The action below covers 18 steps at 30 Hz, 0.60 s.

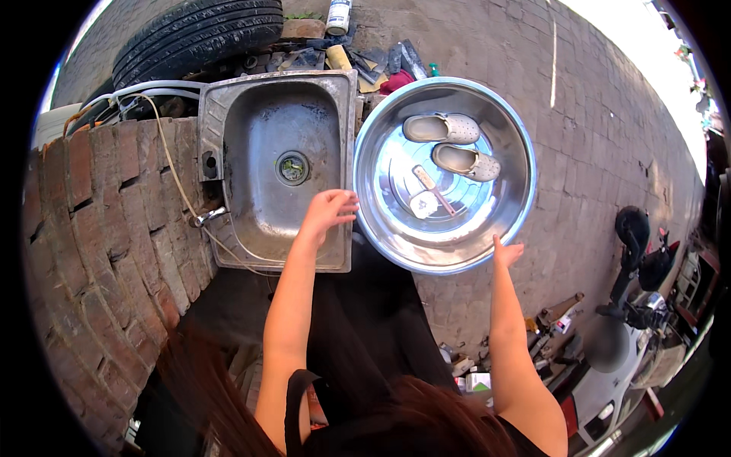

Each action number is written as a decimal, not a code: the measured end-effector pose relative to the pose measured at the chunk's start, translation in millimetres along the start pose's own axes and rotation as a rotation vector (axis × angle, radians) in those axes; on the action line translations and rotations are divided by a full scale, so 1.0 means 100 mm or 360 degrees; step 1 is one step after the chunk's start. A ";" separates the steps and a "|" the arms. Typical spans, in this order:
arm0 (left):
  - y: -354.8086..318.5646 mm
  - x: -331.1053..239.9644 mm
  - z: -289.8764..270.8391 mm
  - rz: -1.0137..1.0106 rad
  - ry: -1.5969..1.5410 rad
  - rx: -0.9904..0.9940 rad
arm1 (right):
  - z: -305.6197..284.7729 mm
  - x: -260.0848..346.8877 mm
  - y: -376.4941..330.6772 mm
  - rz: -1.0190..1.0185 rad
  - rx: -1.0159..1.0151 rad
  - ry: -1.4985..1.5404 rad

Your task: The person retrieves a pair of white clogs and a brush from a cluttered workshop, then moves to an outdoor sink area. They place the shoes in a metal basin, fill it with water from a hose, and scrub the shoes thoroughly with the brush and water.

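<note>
Basin [472,232]: positioned at the 3 o'clock side of the sink [266,202]. Contents: two clogs [461,129] at 12 and 2 o'clock, brush [435,190] and white item [423,204] towards 7 o'clock. Placement appears complete; work with the brush appears outstanding, all contents lying unheld. Left hand [331,212], 8 o'clock rim: grip state cannot be determined. Right hand [507,252], 5 o'clock rim: grip released, fingers extended

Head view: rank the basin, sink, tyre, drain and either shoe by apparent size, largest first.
1. Basin and sink: too alike to rank
2. Tyre, cut off by the top edge
3. Either shoe; the two look alike
4. Drain
</note>
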<state>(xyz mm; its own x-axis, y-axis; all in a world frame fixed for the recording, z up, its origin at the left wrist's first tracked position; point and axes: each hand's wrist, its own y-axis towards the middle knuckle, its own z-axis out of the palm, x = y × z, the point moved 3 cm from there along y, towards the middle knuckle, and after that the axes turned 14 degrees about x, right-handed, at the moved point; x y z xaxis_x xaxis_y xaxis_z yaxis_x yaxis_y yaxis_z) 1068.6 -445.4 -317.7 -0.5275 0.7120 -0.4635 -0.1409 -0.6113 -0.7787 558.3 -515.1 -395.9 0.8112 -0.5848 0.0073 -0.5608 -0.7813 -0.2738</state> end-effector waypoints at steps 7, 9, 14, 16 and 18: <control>0.23 1.82 0.57 -0.0800 0.1886 -0.0005 | 1.02 -1.09 0.04 0.0779 0.1203 0.1922; 0.29 1.75 0.76 -0.0676 0.1873 -0.0002 | 1.09 -1.01 -0.08 0.0751 0.1269 0.2181; 1.29 1.96 1.00 0.0048 0.1324 -0.0167 | 1.19 -1.06 -0.11 0.0698 0.1431 0.2056; 1.77 2.12 0.93 0.0228 0.1382 -0.0431 | 1.14 -1.05 -0.12 0.0489 0.1352 0.2017; 2.09 2.20 0.86 0.0127 0.1402 -0.0616 | 1.08 -0.98 -0.17 0.0408 0.1243 0.1997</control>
<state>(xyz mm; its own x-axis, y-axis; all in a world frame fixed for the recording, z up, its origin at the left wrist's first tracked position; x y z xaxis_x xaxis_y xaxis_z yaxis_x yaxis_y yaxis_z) 850.6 -446.2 -546.2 0.3164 0.7735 -0.5492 0.2370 -0.6251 -0.7437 506.4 -420.7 -495.3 -0.1858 -0.8019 0.5678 -0.1063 -0.5581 -0.8229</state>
